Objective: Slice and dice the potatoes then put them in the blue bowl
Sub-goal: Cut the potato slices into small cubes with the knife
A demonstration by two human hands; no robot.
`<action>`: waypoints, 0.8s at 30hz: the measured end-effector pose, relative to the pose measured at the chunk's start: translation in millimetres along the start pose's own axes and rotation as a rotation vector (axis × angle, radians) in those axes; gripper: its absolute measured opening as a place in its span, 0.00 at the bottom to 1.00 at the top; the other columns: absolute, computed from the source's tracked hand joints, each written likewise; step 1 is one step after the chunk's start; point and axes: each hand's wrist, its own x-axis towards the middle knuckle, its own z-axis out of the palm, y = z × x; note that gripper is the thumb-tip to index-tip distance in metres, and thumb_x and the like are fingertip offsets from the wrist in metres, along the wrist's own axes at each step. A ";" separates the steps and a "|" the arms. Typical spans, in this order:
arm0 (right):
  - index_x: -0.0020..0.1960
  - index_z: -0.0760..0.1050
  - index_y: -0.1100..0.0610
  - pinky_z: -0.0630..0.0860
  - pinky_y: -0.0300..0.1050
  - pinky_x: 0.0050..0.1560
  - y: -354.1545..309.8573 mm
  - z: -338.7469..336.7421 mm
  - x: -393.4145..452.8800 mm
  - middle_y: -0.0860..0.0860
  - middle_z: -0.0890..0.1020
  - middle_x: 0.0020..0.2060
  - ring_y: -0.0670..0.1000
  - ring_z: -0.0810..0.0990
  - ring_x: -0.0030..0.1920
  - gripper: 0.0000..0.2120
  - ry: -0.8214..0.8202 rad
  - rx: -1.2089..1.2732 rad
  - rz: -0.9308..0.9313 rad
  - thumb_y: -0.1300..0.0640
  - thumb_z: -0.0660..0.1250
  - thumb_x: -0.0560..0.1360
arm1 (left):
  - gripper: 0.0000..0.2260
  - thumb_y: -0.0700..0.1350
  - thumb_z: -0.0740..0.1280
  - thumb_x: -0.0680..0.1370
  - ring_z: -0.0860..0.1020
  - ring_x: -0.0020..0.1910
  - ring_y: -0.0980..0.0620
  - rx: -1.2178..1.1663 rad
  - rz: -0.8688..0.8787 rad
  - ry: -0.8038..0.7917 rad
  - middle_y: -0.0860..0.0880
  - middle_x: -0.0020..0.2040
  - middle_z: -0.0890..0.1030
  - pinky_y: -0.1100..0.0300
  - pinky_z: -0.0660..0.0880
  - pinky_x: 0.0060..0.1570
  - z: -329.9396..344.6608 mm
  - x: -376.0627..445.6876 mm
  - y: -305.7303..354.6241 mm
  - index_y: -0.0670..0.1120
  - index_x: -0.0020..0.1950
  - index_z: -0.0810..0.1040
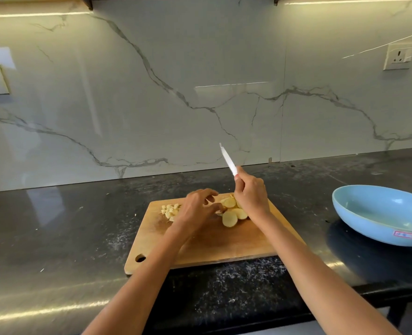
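The right hand point(249, 193) grips a knife point(228, 160), blade tilted up toward the wall. The left hand point(197, 209) reaches with curled fingers to the potato slices point(231, 212) at frame centre; whether it pinches one, I cannot tell. Diced pieces point(169, 210) lie left on the cutting board point(212, 243). The blue bowl point(379, 213) sits at right on the counter point(55, 238).

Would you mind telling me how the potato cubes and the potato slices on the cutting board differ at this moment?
The potato cubes are small blocky pieces; the potato slices are larger flat rounds. The cubes sit at the board's far left, beyond the left hand; the slices overlap in a pile between that hand and the right hand, which holds the knife raised. Both are pale yellow and lie on the cutting board, not in the blue bowl.
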 end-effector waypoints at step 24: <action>0.66 0.72 0.63 0.79 0.44 0.34 -3.0 -3.2 -2.6 0.60 0.83 0.44 0.53 0.81 0.37 0.16 -0.037 -0.004 -0.004 0.62 0.58 0.80 | 0.08 0.34 0.68 0.74 0.79 0.41 0.54 -0.126 -0.138 0.072 0.42 0.45 0.83 0.74 0.72 0.38 -4.8 3.3 -14.2 0.38 0.52 0.81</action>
